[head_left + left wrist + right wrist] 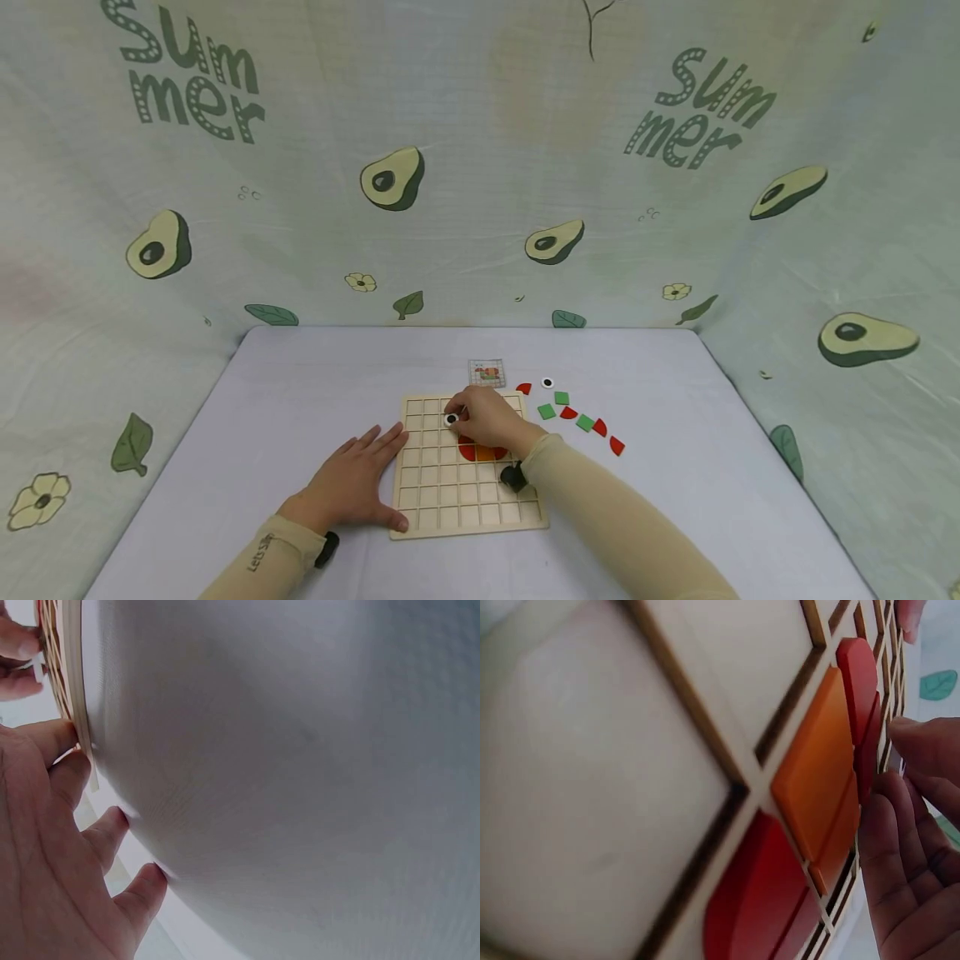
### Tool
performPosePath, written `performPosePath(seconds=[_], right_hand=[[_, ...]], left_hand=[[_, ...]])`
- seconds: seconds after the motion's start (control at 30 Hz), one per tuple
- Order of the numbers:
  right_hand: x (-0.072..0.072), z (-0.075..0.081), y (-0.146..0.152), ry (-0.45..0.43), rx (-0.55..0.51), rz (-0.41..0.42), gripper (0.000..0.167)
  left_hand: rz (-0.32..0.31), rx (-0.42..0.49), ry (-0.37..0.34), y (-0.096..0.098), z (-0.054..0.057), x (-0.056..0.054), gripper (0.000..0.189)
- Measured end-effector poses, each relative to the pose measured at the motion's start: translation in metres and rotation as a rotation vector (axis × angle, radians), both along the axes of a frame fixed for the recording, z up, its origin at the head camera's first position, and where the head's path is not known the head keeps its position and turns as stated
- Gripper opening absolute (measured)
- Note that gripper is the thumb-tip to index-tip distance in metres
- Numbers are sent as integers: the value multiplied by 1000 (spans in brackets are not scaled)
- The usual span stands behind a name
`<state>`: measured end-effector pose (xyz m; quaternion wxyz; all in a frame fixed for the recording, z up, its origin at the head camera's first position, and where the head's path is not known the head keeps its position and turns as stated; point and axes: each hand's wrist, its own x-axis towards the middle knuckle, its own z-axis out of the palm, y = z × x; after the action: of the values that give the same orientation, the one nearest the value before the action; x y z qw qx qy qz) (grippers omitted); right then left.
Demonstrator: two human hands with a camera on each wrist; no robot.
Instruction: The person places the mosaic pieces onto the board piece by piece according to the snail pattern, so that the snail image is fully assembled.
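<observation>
In the head view, the right hand [487, 418] has its grip pinched on a white eye disc [451, 420] at the wooden grid board [427, 493], near red tiles [467, 451] and orange tiles [817, 769]; the left hand [351, 483], fingers spread, touches the board's edge on the worktop [630, 533].

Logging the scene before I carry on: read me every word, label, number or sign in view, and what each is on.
"summer", split over two lines: upper left of the printed cloth.
"summer", split the same way: upper right of that cloth.
"Lets S…": left sleeve; the rest of the second word is too blurred to read.
Picture card: too small to tell whether it bears text.
</observation>
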<state>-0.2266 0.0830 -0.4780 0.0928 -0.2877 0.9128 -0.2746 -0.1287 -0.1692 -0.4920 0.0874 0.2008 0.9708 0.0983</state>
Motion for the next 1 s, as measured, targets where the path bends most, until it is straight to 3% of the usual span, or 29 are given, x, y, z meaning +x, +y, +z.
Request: performPosePath(seconds=[0.3, 1.0], right_hand=[[0, -3, -6, 83, 24, 8, 19], [0, -5, -7, 60, 21, -11, 17]], left_hand=[[-8, -3, -8, 1, 4, 0, 133], [-6, -7, -4, 0, 3, 0, 134]])
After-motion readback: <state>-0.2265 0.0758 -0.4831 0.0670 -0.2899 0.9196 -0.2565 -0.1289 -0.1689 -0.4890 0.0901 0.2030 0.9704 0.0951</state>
